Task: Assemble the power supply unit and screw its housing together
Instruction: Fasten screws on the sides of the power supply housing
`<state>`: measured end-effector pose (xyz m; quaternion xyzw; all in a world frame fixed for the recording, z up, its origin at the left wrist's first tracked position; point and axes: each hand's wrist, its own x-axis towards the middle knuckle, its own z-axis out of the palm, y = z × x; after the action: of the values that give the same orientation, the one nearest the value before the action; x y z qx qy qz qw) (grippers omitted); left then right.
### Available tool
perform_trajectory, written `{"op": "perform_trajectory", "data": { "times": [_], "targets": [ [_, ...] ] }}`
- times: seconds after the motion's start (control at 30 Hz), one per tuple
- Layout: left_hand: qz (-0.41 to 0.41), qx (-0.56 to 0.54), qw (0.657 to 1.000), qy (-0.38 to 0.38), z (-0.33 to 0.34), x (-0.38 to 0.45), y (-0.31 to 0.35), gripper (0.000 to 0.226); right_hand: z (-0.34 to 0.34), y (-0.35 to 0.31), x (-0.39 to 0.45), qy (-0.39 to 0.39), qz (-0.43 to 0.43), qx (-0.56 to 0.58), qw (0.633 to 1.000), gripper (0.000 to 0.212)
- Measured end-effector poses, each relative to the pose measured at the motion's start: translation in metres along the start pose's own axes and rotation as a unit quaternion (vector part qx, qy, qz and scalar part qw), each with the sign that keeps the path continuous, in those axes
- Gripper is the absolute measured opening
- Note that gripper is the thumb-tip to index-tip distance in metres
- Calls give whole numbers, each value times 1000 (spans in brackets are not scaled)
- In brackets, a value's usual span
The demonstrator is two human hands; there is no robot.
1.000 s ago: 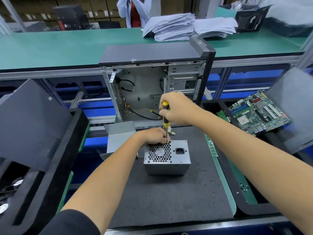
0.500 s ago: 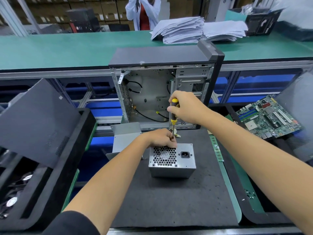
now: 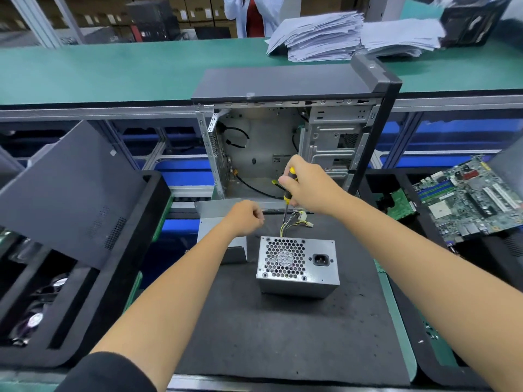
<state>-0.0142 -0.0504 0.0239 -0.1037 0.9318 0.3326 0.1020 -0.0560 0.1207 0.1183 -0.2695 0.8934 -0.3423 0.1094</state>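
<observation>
While the right hand (image 3: 307, 186) grips the yellow-and-black screwdriver (image 3: 289, 190) upright, its tip hangs above the far edge of the power supply unit (image 3: 297, 264), near the cable bundle (image 3: 294, 222), and does not appear to touch the metal. The unit sits at centre frame on the dark foam mat (image 3: 283, 335), its honeycomb fan grille and mains socket facing the camera. The left hand (image 3: 246, 217) hovers just to the upper left of the unit, clear of it, fingers curled loosely; whether it pinches a screw cannot be told. Behind it lies a grey metal cover (image 3: 220, 222). Further up, in the middle of the frame, stands the open computer case (image 3: 283, 137); a motherboard (image 3: 467, 196) lies at the right edge and a grey side panel (image 3: 70, 190) leans at the left.

The step in hand looks like a pause between screws on the housing. The next move probably calls for setting a screw in its hole, steadying the unit with the left hand, and bringing the tip down square before turning.
</observation>
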Motion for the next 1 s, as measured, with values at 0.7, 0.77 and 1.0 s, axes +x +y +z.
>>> {"op": "perform_trajectory", "data": {
  "times": [0.7, 0.77, 1.0],
  "targets": [
    [-23, 240, 969, -50, 50, 50, -40, 19, 37, 38, 34, -79, -28, -23, 996, 18],
    [-16, 245, 968, -56, 49, 51, -40, 19, 36, 38, 36, -80, -31, -25, 996, 18],
    [-31, 46, 998, -9, 40, 45, -40, 20, 36, 35, 42, -66, -32, -32, 997, 18]
  ]
}}
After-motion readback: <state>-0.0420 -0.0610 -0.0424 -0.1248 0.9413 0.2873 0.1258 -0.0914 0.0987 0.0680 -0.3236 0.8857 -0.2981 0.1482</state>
